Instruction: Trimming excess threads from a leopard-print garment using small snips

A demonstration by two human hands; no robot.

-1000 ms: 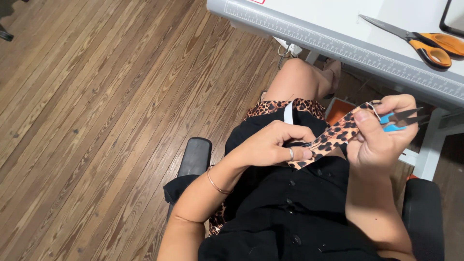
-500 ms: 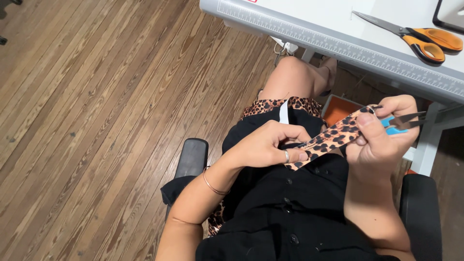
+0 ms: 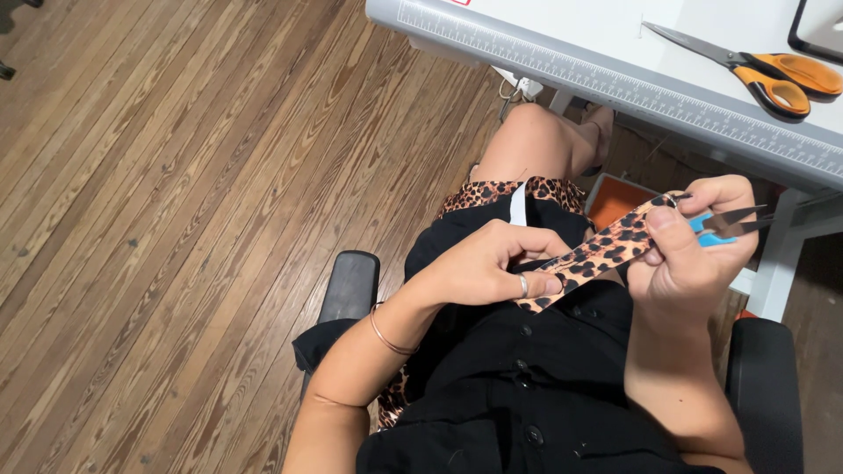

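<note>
The landmark here is the leopard-print fabric strip [image 3: 595, 259], stretched taut across the person's lap over the black garment [image 3: 527, 377]. Nearest the camera, at the strip's lower end, the left hand [image 3: 492, 263] pinches the fabric between thumb and forefinger, the other fingers curled in beside them; a ring sits on one finger and a thin bracelet [image 3: 386, 329] circles the wrist below. At the strip's upper end the right hand [image 3: 694, 254] presses the fabric under its thumb against the curled fingers, and the same hand also grips small blue-handled snips [image 3: 724, 224], whose dark blades jut out to the right, past the strip's end

Compared with the moments before, both hands have stayed on the same ends of the strip and the pull between them looks unchanged; the main difference is that the view has drifted slightly, so the hands sit a little lower and left in the picture. The snips' blades have not come onto the fabric, which suggests the work remains in the holding and inspecting stage and no cut has been made

Beyond the strip's upper end stands the white table [image 3: 615, 79] with a ruler printed along its edge, and farther still, on its top, lie orange-handled scissors [image 3: 773, 75]
</note>
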